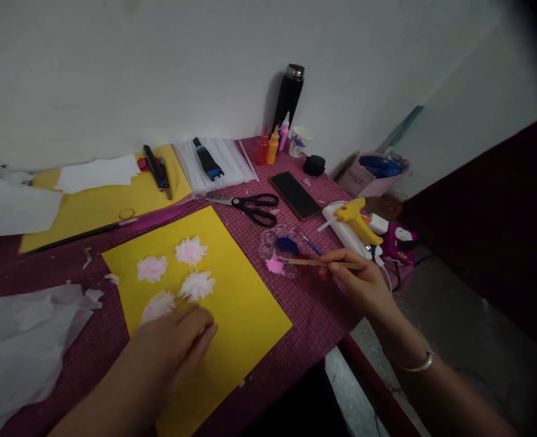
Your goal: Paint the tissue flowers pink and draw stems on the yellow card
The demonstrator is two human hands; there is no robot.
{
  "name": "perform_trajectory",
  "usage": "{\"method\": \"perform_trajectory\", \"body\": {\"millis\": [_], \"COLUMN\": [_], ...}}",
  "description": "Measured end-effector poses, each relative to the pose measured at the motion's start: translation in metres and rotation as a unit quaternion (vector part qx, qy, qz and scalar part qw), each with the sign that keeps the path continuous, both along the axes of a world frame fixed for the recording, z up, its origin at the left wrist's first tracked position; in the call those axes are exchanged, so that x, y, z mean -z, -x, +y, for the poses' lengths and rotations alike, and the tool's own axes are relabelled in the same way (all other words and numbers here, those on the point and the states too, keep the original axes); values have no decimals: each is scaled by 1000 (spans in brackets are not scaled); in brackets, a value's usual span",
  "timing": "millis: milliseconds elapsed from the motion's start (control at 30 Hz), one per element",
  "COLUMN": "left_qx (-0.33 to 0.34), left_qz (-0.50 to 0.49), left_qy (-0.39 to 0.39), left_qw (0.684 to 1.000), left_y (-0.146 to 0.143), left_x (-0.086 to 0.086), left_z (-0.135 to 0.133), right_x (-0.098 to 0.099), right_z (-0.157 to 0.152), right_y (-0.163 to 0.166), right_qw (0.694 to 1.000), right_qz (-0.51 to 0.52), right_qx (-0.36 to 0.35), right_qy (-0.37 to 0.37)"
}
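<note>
My right hand [357,279] pinches a thin paintbrush [307,262]. The brush tip touches pink paint [275,265] in a clear scalloped palette [264,243], which also holds dark blue paint [287,244]. My left hand [177,340] is curled low over the yellow sheet [245,303], close to a pale tissue-paper flower [198,285]; its fingertips are partly hidden, and what they hold, if anything, I cannot make out. More pale pink paper flowers lie on that sheet, one [158,305] partly covered by my left hand. A second blue brush [311,244] rests on the palette's edge.
Black scissors [254,206] and a phone [295,194] lie behind the palette. A yellow glue gun [357,220] is at the right edge. Paint bottles [272,145], a paper cup [300,141] and a black flask [289,97] stand near the wall. White tissue [27,340] spreads at left.
</note>
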State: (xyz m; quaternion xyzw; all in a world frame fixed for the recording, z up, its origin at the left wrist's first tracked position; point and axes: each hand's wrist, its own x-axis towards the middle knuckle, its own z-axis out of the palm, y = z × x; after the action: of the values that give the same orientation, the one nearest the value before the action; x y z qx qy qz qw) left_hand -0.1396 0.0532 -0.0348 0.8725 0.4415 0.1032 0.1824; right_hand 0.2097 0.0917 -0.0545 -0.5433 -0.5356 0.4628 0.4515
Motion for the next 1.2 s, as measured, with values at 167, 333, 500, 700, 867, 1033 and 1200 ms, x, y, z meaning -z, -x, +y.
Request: {"method": "perform_trajectory", "body": {"millis": [167,333,500,700,867,1033,1200], "left_qx": [-11,23,32,39,44,35,22], "left_qz": [197,278,277,269,251,243,242], "left_qy": [39,2,-18,-37,-52,-57,-69], "left_qw": [979,960,960,962,966,968,968], "left_y": [-50,-82,-89,-91,-93,-94,-91], "left_x": [-19,-3,1,2,1,3,-4], "left_z": [50,57,60,62,57,57,35], "right_x": [3,7,10,10,10,18,18], "right_z": [2,4,2,1,-2,0,4], "right_y": [4,7,0,0,-2,-13,-12], "right_qw": [997,992,992,991,995,994,998], "right_qz": [-51,-62,-59,-69,-45,-66,-6], "right_qx": [-36,-78,-79,-109,-83,-80,-13], "right_qy": [-46,-71,-82,-46,-9,37,57]}}
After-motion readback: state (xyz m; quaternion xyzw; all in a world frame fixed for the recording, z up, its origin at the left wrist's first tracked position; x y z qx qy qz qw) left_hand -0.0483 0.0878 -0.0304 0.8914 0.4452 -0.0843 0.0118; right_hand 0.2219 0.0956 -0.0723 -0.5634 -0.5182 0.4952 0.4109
